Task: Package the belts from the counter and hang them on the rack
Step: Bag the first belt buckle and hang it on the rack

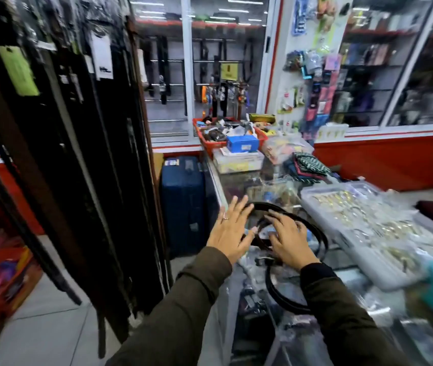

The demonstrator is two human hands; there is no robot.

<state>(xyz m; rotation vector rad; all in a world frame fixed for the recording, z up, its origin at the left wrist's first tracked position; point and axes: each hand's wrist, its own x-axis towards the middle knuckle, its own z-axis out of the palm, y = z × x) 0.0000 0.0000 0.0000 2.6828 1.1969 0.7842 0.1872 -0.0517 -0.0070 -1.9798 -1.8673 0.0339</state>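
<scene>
Both hands are over the glass shop surface (218, 180), reaching toward a loose dark leather belt (316, 233) that lies there in wide loops. The left hand (230, 229) is spread wide, fingers straight, palm down, at the left edge of the loops near the surface's edge; it holds nothing. The right hand (288, 240) has its fingers bent down onto the middle of the loops, and it seems to touch or press the strap, but it is not closed around it. A metal buckle (264, 260) shows just below the right hand, and a second dark loop (281, 299) hangs or lies lower, toward the person. Crumpled clear plastic wrapping (249, 268) lies under and around the belt, though the blur makes its shape uncertain.

I judge that the step in hand is gathering the belt, before any packaging. The next move calls for collecting the loops together, finding the buckle end, and sliding the belt into a clear sleeve. The rack of hanging dark belts in plastic sleeves (78, 154) stands at the left, well apart from the hands, so the hanging comes afterwards. The clear plastic trays of small metal pieces (368, 220) lie just beside the belt on the right and should not be pushed.
</scene>
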